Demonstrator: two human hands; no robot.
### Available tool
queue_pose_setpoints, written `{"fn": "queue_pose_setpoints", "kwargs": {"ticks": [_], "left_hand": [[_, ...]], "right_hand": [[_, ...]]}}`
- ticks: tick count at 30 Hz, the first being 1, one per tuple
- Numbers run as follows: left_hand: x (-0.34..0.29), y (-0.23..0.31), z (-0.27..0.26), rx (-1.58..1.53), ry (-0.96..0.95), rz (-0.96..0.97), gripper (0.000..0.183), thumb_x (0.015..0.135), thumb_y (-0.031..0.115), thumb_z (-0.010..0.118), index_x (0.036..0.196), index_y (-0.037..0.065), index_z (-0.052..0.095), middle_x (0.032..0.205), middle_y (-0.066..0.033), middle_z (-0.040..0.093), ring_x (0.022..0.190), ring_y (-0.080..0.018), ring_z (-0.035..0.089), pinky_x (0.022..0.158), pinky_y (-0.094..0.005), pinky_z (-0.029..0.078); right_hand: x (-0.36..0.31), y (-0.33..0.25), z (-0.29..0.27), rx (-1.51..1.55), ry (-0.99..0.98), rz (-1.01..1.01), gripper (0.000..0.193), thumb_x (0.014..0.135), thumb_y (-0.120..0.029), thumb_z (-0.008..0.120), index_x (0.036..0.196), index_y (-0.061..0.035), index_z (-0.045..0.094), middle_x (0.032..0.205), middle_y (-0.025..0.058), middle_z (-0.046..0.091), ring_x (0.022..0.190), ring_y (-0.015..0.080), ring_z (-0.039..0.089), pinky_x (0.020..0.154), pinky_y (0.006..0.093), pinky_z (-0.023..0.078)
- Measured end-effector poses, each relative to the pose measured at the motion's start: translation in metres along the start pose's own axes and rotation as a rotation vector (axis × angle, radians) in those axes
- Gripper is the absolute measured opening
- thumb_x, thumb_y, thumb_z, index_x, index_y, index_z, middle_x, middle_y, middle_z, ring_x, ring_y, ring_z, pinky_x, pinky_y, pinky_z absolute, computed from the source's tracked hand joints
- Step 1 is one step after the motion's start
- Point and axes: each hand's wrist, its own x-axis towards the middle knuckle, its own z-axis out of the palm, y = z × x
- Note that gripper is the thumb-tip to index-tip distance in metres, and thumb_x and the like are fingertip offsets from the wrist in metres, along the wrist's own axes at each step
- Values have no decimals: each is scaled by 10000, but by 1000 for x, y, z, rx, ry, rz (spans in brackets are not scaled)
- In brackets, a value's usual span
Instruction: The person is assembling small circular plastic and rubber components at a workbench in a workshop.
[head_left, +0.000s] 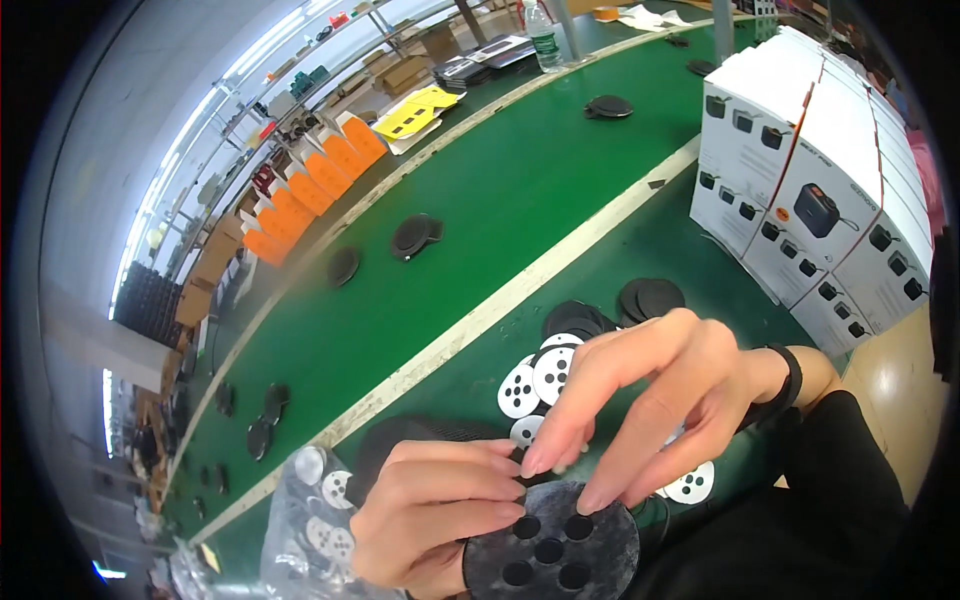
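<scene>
My left hand (435, 515) grips a round black disc with several holes (555, 550) by its left edge, low in the view. My right hand (650, 400) reaches in from the right with its fingers spread, and its fingertips touch the disc's upper rim. Just beyond the hands, white round perforated discs (535, 380) lie scattered on the green table (480, 210). A stack of black discs (648, 297) sits behind them.
White printed cartons (810, 190) stand at the right. A clear plastic bag with white discs (315, 510) lies at the lower left. More black discs (415, 235) are spread along the table, and orange boxes (310, 185) line its far side. A water bottle (542, 38) stands at the back.
</scene>
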Motion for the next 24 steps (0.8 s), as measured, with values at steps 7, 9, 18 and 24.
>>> {"fn": "queue_pose_setpoints", "kwargs": {"ticks": [7, 9, 18, 24], "left_hand": [[1, 7, 20, 257, 239, 63, 195, 662, -45, 670, 840, -38, 591, 791, -134, 602, 755, -267, 613, 699, -332, 517], [1, 14, 20, 339, 186, -127, 208, 649, -87, 643, 844, -36, 589, 799, -146, 582, 745, -286, 597, 680, -330, 498], [-3, 14, 31, 359, 174, -301, 178, 689, -97, 615, 827, 2, 561, 801, -135, 527, 746, -318, 539, 660, -363, 446], [-11, 6, 27, 439, 89, -285, 215, 687, -72, 642, 875, -25, 548, 826, -120, 549, 699, -271, 547, 634, -327, 479]], "right_hand": [[13, -19, -21, -713, 89, 152, 557, 704, -89, 746, 1206, 45, 546, 1018, 182, 659, 731, 208, 648, 645, 291, 523], [21, -31, -28, -696, 102, 176, 307, 674, -66, 764, 945, 27, 652, 885, 159, 668, 696, 205, 639, 628, 273, 511], [8, -31, -8, -780, -169, 139, 236, 619, -59, 805, 733, -42, 598, 734, 51, 581, 600, 200, 562, 471, 289, 422], [5, -26, -3, -869, -59, 211, 256, 583, 23, 758, 749, -17, 566, 711, 84, 558, 608, 247, 569, 519, 317, 453]]}}
